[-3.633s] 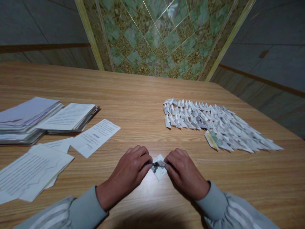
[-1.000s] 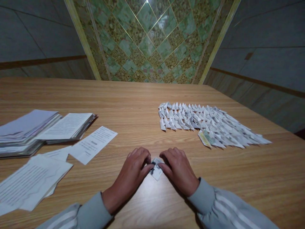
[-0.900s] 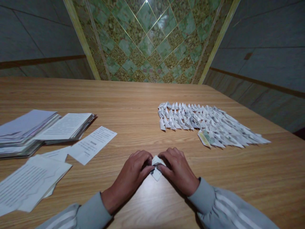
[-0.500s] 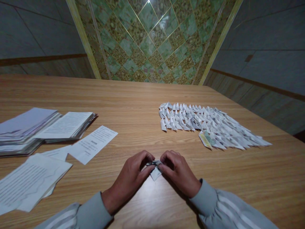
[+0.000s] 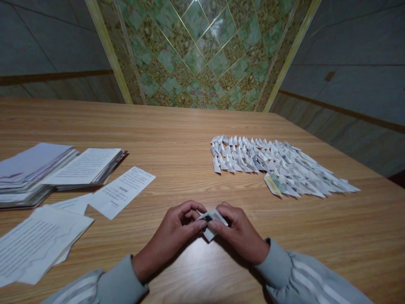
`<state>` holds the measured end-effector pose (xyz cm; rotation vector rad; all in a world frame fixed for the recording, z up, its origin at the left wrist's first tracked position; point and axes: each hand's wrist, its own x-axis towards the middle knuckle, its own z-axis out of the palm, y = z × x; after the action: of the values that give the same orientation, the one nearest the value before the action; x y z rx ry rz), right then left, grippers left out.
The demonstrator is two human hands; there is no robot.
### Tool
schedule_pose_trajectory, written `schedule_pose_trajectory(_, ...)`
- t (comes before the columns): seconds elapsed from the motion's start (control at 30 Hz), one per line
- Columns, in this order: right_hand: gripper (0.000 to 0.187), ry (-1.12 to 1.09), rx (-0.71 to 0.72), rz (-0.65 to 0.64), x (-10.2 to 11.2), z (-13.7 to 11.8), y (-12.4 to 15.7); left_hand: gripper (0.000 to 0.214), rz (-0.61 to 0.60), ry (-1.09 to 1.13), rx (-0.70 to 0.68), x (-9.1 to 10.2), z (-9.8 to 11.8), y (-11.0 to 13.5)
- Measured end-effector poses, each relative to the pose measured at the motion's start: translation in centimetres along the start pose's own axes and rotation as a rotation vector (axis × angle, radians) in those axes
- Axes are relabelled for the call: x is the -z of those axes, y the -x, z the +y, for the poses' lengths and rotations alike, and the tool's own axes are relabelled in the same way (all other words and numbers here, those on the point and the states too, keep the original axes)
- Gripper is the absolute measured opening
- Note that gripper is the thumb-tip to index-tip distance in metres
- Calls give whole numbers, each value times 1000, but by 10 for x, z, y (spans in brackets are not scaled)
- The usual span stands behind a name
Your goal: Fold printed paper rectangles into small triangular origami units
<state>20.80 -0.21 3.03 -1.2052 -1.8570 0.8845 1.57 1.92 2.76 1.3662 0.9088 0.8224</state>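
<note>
Green and brown diamond tiles cover the far wall (image 5: 196,55), and before it spreads a wood-grained bench (image 5: 158,131). At the near middle of this bench is a small folded paper (image 5: 217,216), set squarely between the two hands, so neither is nearer: it is to the right of the left hand (image 5: 177,228) and to the left of the right hand (image 5: 238,232). Both hands grip it, thumbs on its near side and fingers curled behind. One flap slants up toward the right hand, while a corner points at the near edge. It looks about as broad as it is long, so no long axis stands out; whether it touches the wood I cannot tell.

Farther out, to the far right, rows of folded paper pieces (image 5: 284,169) sit close together, a green-and-yellow piece (image 5: 274,184) at their near left end. On the left, a printed slip (image 5: 123,190) lies nearest the left hand. Beyond it are a stack of printed sheets (image 5: 85,166) and a taller pile (image 5: 34,162), with loose sheets (image 5: 41,240) nearer.
</note>
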Motion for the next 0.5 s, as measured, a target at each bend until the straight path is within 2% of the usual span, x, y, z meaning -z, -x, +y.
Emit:
schedule_pose_trajectory(0.3,43,-303,-91,-89,7,5,0,37,-108,206,94,4,0,0)
schedule_pose_trajectory(0.5,44,-261,-63,-89,6,3,-1,36,-144,151,56,3,-1,-3)
